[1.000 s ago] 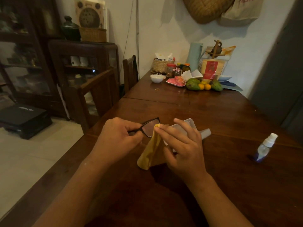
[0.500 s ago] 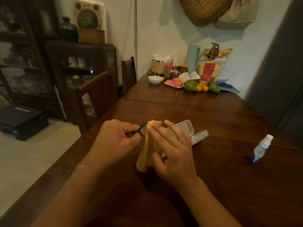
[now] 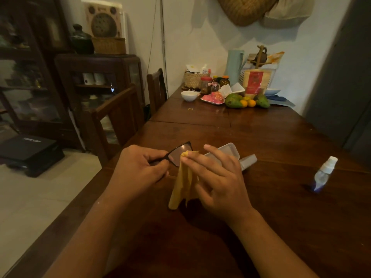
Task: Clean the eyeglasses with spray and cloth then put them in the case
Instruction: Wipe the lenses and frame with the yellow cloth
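Note:
My left hand (image 3: 136, 169) grips the black-framed eyeglasses (image 3: 178, 154) by the frame, one lens showing above the fingers. My right hand (image 3: 216, 181) pinches a yellow cloth (image 3: 183, 187) against the lens edge, and the cloth hangs down toward the table. Just behind my right hand lies the open white glasses case (image 3: 230, 150), partly hidden by my fingers. A small clear spray bottle (image 3: 324, 173) with a white cap stands on the wooden table (image 3: 261, 137) to the right, apart from both hands.
Fruit (image 3: 247, 101), jars, a white bowl (image 3: 189, 95) and a basket crowd the table's far end by the wall. Two wooden chairs (image 3: 118, 117) stand along the left edge. A dark cabinet and a black box sit on the floor to the left.
My right hand slid the cloth over the lens to the left, then back right, so the lens shows again. The left hand kept its hold on the frame.

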The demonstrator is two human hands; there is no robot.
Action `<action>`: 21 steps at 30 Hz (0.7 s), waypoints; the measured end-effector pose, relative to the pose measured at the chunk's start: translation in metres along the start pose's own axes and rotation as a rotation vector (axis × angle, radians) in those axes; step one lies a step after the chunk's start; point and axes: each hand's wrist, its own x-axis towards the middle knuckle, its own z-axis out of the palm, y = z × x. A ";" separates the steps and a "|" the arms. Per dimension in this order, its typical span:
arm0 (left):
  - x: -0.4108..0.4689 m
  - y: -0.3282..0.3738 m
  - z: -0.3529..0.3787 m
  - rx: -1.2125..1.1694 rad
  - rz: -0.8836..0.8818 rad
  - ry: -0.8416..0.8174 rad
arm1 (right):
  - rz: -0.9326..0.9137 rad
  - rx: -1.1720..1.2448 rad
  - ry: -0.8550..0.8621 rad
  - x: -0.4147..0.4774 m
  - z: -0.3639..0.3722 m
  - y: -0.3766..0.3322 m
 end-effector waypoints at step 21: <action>-0.001 0.006 0.000 -0.031 0.011 0.012 | -0.083 -0.078 0.096 -0.002 -0.001 0.010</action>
